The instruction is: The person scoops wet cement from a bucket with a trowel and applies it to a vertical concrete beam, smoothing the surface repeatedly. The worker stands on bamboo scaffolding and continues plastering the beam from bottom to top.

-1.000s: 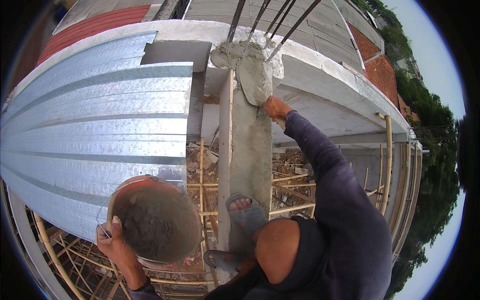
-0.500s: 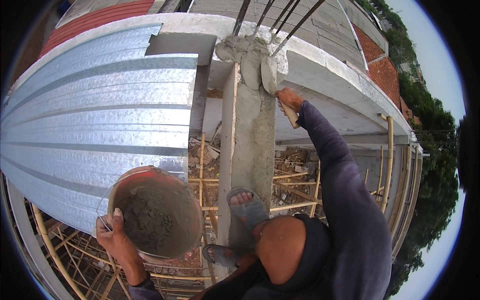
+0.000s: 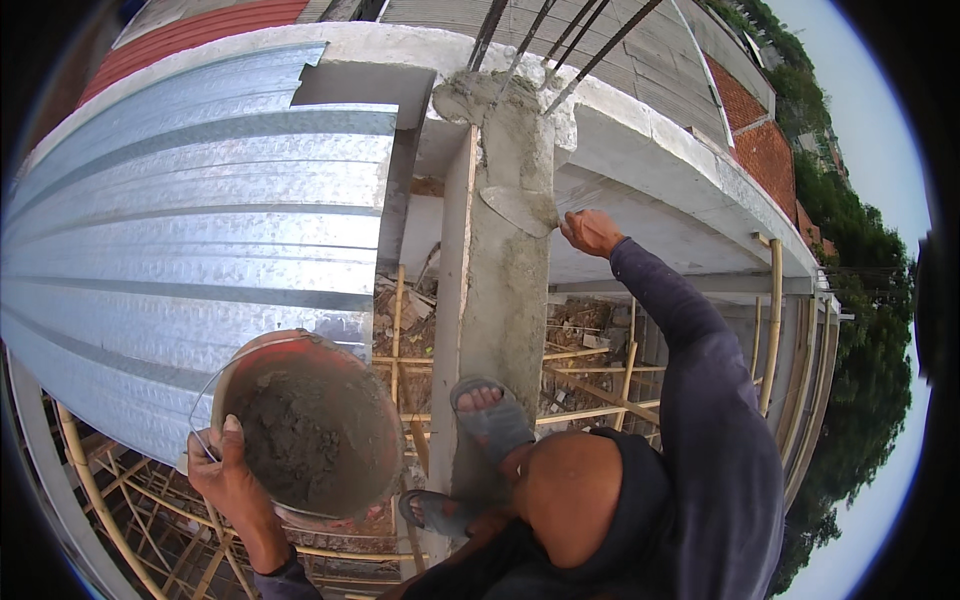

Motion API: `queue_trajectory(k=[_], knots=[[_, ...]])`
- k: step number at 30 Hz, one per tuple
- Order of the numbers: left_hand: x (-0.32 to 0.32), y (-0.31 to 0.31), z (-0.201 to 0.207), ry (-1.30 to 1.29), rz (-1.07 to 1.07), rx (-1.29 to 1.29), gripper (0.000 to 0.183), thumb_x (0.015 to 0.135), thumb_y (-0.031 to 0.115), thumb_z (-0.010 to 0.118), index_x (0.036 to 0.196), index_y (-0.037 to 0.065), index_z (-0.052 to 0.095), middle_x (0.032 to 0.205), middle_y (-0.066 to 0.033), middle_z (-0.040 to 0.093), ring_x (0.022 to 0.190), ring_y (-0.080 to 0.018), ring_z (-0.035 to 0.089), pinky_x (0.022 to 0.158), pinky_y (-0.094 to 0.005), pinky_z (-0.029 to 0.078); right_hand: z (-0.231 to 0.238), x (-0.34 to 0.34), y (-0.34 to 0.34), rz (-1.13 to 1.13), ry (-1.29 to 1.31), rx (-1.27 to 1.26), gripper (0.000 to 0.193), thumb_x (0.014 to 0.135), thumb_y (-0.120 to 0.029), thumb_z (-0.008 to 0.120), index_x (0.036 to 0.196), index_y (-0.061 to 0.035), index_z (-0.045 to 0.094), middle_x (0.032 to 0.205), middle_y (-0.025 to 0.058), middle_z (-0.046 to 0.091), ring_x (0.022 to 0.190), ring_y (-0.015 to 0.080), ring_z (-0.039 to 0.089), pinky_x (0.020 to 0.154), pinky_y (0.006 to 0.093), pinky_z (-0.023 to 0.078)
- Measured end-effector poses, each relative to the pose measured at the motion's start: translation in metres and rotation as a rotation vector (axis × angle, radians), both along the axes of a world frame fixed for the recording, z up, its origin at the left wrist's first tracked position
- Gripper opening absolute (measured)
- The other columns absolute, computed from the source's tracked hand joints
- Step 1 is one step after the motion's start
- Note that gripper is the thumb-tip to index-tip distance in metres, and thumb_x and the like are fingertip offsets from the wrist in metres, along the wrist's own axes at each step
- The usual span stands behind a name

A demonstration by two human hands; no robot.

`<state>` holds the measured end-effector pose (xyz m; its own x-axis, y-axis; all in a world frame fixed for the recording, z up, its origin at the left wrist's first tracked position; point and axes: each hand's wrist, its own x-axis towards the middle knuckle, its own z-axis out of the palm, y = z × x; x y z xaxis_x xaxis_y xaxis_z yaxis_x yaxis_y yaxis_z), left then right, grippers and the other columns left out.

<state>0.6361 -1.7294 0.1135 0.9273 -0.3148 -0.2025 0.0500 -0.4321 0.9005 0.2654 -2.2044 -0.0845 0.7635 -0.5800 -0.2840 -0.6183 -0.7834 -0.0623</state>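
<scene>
My left hand [image 3: 232, 470] grips the rim of a bucket [image 3: 382, 420], thumb over the edge. Wet grey mortar [image 3: 305, 430] lies inside it, and a thin wire handle loops past my fingers. My right hand [image 3: 592, 232] is closed around a trowel [image 3: 520, 208]; its grip is mostly hidden in my fist. The mortar-smeared blade lies against the top of a narrow concrete beam [image 3: 505, 300]. Smoothed wet mortar covers the beam near the blade. Beyond, rougher mortar [image 3: 490, 95] surrounds several steel reinforcing bars [image 3: 530, 42].
My sandalled feet [image 3: 492, 415] stand on the beam's near end. Corrugated metal sheeting [image 3: 200, 210] spreads to the left. Bamboo scaffolding [image 3: 600, 405] and rubble lie far below on both sides. A white concrete ledge [image 3: 680, 140] crosses behind the bars; roofs lie beyond.
My right hand has drawn the trowel nearer along the beam, away from the bars, and the blade has turned crosswise over the mortar. My left hand and the bucket have barely shifted.
</scene>
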Motion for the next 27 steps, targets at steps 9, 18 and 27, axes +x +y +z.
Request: queue_trajectory(k=[9, 18, 27], knots=[[0.0, -0.008, 0.003, 0.038, 0.009, -0.03, 0.019, 0.092, 0.013, 0.066, 0.095, -0.003, 0.057, 0.086, -0.0042, 0.059, 0.078, -0.0104, 0.051, 0.077, -0.0259, 0.044, -0.009, 0.086, -0.12, -0.111, 0.011, -0.104, 0.039, 0.094, -0.029, 0.049, 0.083, 0.005, 0.065, 0.081, 0.0286, 0.067, 0.081, 0.0446, 0.067, 0.072, 0.0512, 0.054], [0.003, -0.002, 0.005, 0.018, 0.043, -0.012, 0.018, 0.092, 0.015, 0.067, 0.09, 0.001, 0.056, 0.082, -0.0033, 0.056, 0.075, -0.0106, 0.05, 0.074, -0.0263, 0.045, -0.004, 0.068, -0.066, 0.112, 0.211, 0.247, 0.026, 0.092, -0.015, 0.054, 0.087, 0.0092, 0.063, 0.069, 0.0209, 0.067, 0.064, 0.0306, 0.071, 0.054, 0.0396, 0.057], [0.002, 0.001, -0.002, 0.002, 0.002, -0.035, 0.025, 0.092, 0.016, 0.068, 0.079, 0.008, 0.048, 0.074, 0.0013, 0.047, 0.07, -0.0091, 0.043, 0.07, -0.0245, 0.04, -0.017, 0.004, 0.05, -0.025, 0.061, 0.223, 0.046, 0.097, -0.029, 0.048, 0.08, 0.0121, 0.061, 0.069, 0.0335, 0.061, 0.071, 0.0498, 0.063, 0.069, 0.0536, 0.051]])
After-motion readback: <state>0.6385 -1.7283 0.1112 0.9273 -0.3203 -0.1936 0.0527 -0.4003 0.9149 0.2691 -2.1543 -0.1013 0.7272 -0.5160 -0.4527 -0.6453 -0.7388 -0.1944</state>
